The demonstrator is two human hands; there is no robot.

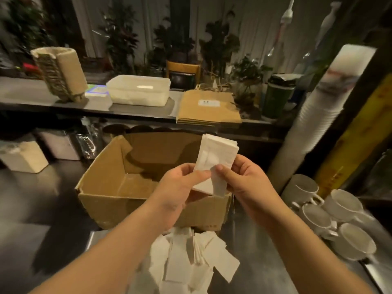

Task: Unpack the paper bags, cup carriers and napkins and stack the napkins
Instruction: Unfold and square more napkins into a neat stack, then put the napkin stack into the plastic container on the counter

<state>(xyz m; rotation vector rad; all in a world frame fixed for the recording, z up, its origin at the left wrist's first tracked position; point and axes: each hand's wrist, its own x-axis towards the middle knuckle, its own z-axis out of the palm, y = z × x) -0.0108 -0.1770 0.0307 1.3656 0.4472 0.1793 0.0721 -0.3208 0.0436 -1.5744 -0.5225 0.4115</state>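
Above the open cardboard box (110, 187), both hands hold a small stack of white napkins (218, 151). My left hand (180, 187) pinches its lower left corner between thumb and fingers. My right hand (244, 181) grips its lower right side, thumb on the front sheet. Loose white napkins (191, 259) lie scattered on the steel counter in front of the box. Brown paper bags (209, 107) lie flat in a pile on the raised shelf behind. A stack of pulp cup carriers (61, 73) stands at the shelf's left end.
A clear plastic tub (137, 90) sits on the shelf between carriers and bags. White mugs (331, 219) cluster at the right, beside a tall sleeve of paper cups (318, 115). A green cup (277, 98) stands at the shelf's right. Small boxes (23, 155) are at the left.
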